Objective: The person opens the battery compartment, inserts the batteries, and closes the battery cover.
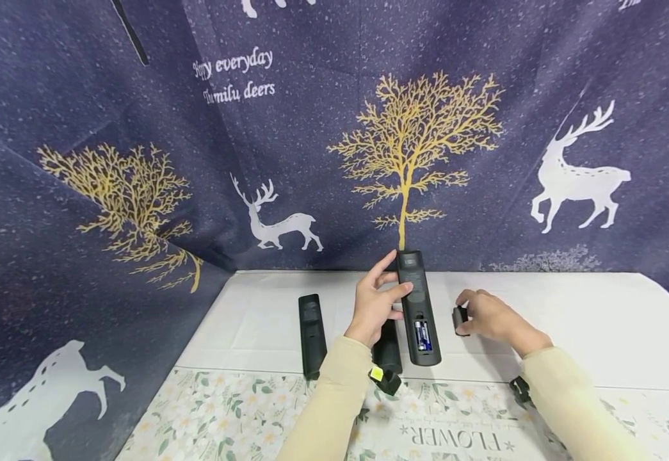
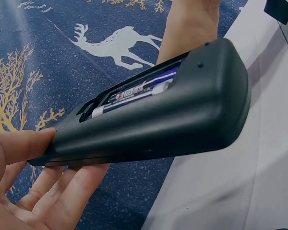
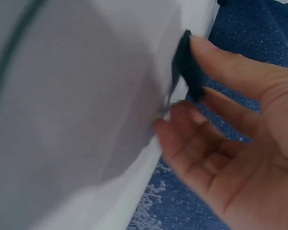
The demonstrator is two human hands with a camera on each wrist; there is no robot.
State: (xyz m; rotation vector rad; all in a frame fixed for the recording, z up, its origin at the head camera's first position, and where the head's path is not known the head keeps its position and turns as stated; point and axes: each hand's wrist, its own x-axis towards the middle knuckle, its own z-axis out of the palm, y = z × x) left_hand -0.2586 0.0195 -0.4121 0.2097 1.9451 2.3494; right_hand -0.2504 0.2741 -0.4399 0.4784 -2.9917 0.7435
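My left hand grips a black remote control by its upper half, thumb on the back and fingers beneath. The remote is held back side up, its battery compartment uncovered. Inside lie two blue-and-white batteries, side by side in the left wrist view. To the right of the remote, my right hand pinches a small black battery cover between thumb and fingers. In the right wrist view the cover is tilted on edge close over the white table, with the other fingers curled below it.
A second black remote lies on the white tabletop at the left. Another dark remote is partly hidden behind my left hand and wrist. A floral cloth covers the near side, and a dark blue deer-print curtain hangs behind the table.
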